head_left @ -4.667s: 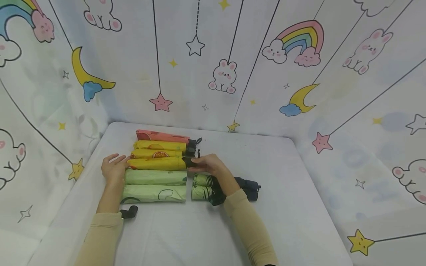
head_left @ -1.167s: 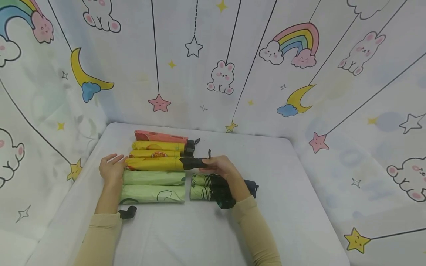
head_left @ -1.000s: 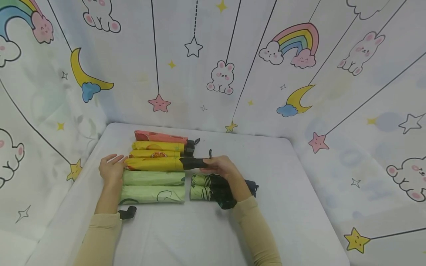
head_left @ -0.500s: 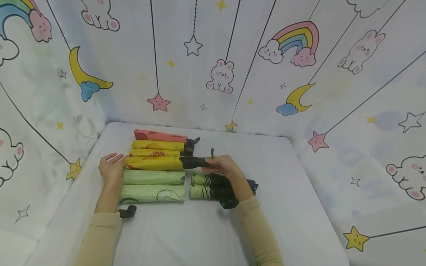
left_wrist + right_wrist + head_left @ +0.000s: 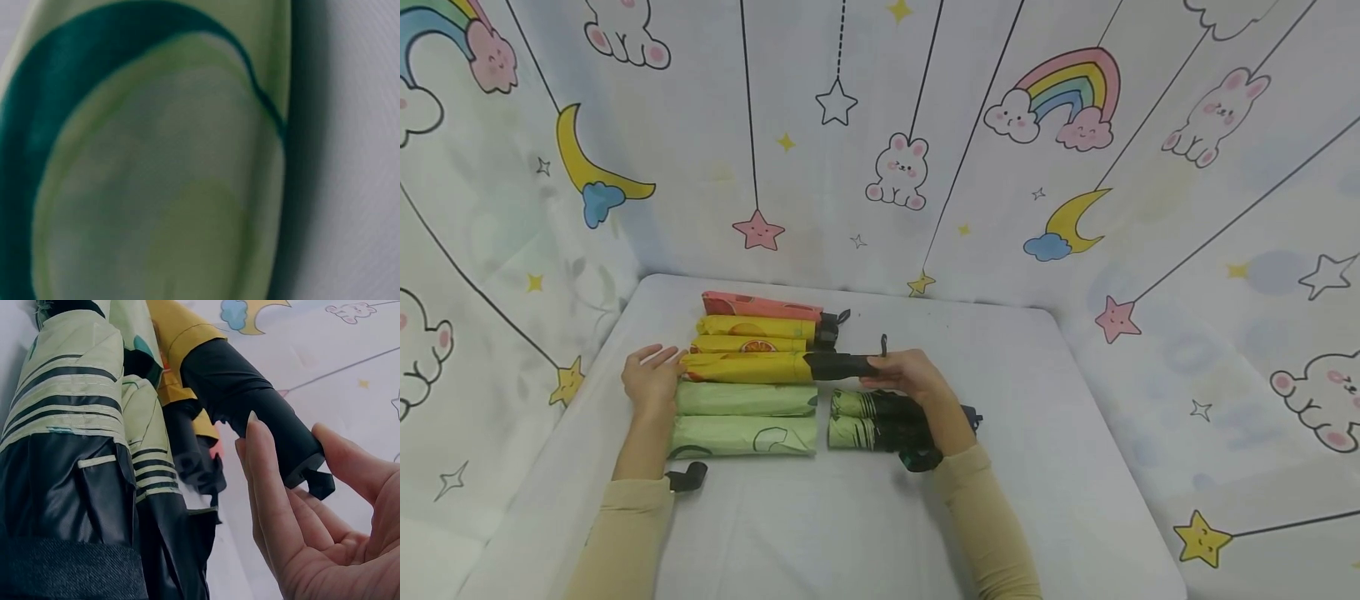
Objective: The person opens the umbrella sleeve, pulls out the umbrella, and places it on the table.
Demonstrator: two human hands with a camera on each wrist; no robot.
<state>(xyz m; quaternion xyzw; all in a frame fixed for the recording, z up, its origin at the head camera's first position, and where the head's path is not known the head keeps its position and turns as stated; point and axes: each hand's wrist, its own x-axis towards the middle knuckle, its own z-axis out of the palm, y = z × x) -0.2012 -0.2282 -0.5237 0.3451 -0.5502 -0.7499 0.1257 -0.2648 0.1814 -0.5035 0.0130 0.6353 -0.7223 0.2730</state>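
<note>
In the head view a yellow umbrella sleeve (image 5: 745, 367) lies across the table, with a folded black umbrella (image 5: 838, 367) sticking out of its right end. My right hand (image 5: 910, 375) pinches the umbrella's handle end between thumb and fingers; in the right wrist view its black handle (image 5: 284, 440) shows a small strap at the tip. My left hand (image 5: 653, 387) holds the sleeve's left end, its thumb hidden. Below lie two pale green sleeves (image 5: 745, 435). Right of them are two folded black umbrellas with green striped ends (image 5: 853, 432), partly behind my right forearm.
Behind the held sleeve lie two more yellow sleeved umbrellas (image 5: 756, 327) and a red one (image 5: 763, 306), handles to the right. A small black camera (image 5: 688, 477) sits at my left wrist. The white table (image 5: 820, 533) meets a patterned cloth wall (image 5: 820, 183).
My right hand has moved slowly rightward with the umbrella, and more black now shows outside the yellow sleeve. The left hand has stayed at the sleeve's left end.
</note>
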